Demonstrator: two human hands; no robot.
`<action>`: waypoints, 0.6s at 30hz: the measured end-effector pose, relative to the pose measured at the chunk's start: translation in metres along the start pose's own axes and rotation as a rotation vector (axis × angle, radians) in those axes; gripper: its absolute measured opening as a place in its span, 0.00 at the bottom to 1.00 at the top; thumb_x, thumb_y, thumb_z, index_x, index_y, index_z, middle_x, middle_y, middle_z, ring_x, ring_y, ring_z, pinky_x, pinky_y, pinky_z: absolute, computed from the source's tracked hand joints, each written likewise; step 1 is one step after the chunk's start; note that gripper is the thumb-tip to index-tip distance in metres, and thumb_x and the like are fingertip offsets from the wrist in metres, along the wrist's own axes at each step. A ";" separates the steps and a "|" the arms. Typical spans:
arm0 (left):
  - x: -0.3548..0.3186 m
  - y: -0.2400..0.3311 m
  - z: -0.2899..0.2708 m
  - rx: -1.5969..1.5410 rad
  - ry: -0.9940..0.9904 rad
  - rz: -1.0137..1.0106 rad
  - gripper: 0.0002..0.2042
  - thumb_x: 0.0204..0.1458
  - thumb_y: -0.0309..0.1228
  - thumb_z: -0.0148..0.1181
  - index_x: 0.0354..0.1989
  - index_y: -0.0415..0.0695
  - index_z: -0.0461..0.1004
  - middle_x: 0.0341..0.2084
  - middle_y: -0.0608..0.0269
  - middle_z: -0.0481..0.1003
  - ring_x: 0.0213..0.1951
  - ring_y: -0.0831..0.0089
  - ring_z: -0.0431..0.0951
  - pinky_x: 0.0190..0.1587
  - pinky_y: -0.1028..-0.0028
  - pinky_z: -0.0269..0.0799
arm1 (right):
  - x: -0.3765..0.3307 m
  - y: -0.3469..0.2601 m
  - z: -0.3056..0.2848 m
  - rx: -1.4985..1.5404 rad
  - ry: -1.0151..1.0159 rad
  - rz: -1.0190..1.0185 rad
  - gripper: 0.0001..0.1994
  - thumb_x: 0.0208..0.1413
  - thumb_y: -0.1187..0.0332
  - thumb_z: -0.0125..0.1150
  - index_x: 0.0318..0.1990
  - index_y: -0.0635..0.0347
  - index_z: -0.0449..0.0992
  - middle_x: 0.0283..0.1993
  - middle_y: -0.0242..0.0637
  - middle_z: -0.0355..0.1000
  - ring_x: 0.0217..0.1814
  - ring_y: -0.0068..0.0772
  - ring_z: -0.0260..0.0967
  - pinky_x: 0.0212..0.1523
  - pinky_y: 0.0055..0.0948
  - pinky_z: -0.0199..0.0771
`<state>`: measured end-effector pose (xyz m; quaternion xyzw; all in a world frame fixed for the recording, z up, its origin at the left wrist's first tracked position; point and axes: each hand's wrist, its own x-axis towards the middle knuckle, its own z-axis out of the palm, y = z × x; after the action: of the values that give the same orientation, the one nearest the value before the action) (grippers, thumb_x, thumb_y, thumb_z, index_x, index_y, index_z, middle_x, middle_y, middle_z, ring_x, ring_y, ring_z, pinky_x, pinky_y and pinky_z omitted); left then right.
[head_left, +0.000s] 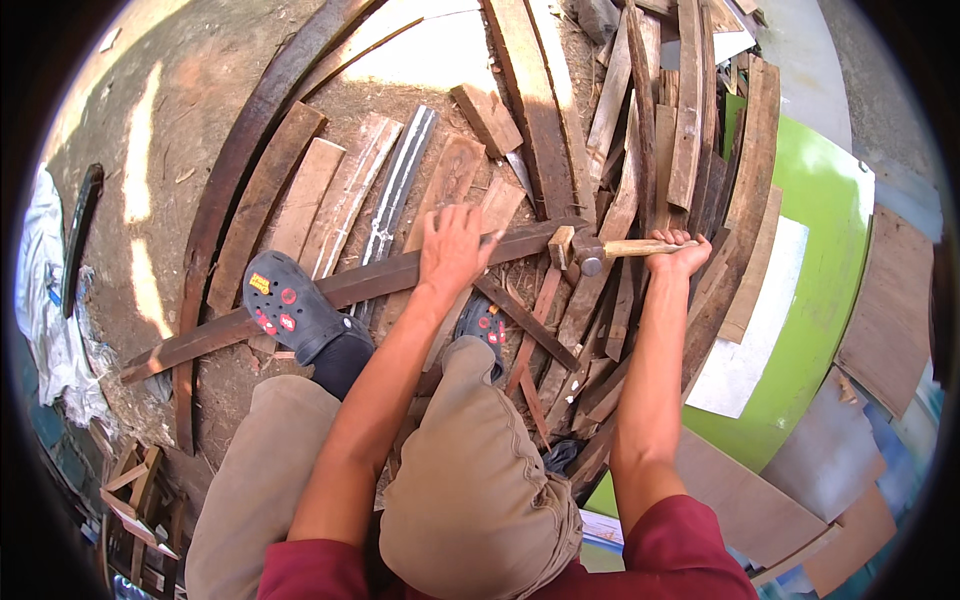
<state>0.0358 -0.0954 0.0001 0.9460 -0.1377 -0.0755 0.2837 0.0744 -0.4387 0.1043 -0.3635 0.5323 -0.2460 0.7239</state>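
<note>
My right hand (680, 252) is wrapped round the wooden handle of a hammer (628, 247). The hammer's metal head lies against a small pale-ended wood block (562, 246), close to the right end of a long dark wooden beam (375, 278). Across that beam, left of the hammer, my left hand (455, 245) holds it from above, fingers over its far side and thumb apart. The beam slants from lower left to upper right over several planks. My left foot in a dark clog (295, 305) is on the beam; the other clog (484, 325) is partly hidden by my knee.
Planks (322, 210) lie side by side beyond the beam, with long timbers (535, 110) farther off. A heap of wood strips (690, 110) crowds the right side, beside a green panel (815, 230) and brown sheets (885, 310). White plastic sheeting (50, 290) lies at far left.
</note>
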 end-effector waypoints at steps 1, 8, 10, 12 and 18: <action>-0.003 -0.009 -0.005 0.026 0.013 -0.127 0.22 0.60 0.51 0.55 0.50 0.43 0.73 0.47 0.56 0.72 0.54 0.61 0.69 0.57 0.53 0.59 | 0.002 0.001 -0.002 0.006 -0.001 -0.007 0.15 0.56 0.53 0.42 0.24 0.50 0.54 0.17 0.26 0.50 0.18 0.26 0.50 0.24 0.32 0.55; -0.006 -0.022 -0.008 -0.003 0.154 -0.195 0.09 0.59 0.38 0.55 0.41 0.46 0.73 0.37 0.59 0.72 0.46 0.62 0.71 0.54 0.58 0.60 | 0.000 0.001 0.003 -0.022 0.036 -0.089 0.16 0.56 0.51 0.41 0.24 0.49 0.53 0.17 0.25 0.51 0.15 0.25 0.47 0.23 0.31 0.54; -0.006 -0.022 -0.003 0.013 0.155 -0.187 0.09 0.59 0.37 0.55 0.41 0.46 0.73 0.37 0.60 0.72 0.46 0.62 0.71 0.54 0.58 0.60 | -0.006 0.002 0.007 -0.025 0.052 -0.116 0.15 0.56 0.52 0.41 0.24 0.49 0.53 0.17 0.25 0.51 0.15 0.25 0.47 0.22 0.32 0.54; -0.005 -0.022 -0.001 0.030 0.162 -0.174 0.08 0.59 0.35 0.54 0.41 0.46 0.73 0.37 0.60 0.72 0.46 0.62 0.71 0.54 0.58 0.60 | -0.015 0.002 0.008 -0.013 0.079 -0.124 0.15 0.56 0.52 0.41 0.24 0.49 0.54 0.17 0.25 0.51 0.15 0.25 0.47 0.22 0.32 0.54; -0.009 -0.021 -0.002 0.041 0.138 -0.198 0.07 0.59 0.33 0.54 0.41 0.45 0.73 0.38 0.58 0.72 0.47 0.61 0.70 0.55 0.56 0.60 | -0.021 0.007 0.007 0.016 0.070 -0.122 0.14 0.57 0.53 0.41 0.25 0.49 0.54 0.16 0.25 0.51 0.14 0.24 0.48 0.21 0.31 0.54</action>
<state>0.0326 -0.0754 -0.0094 0.9635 -0.0253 -0.0353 0.2640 0.0746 -0.4167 0.1130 -0.3807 0.5321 -0.3065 0.6914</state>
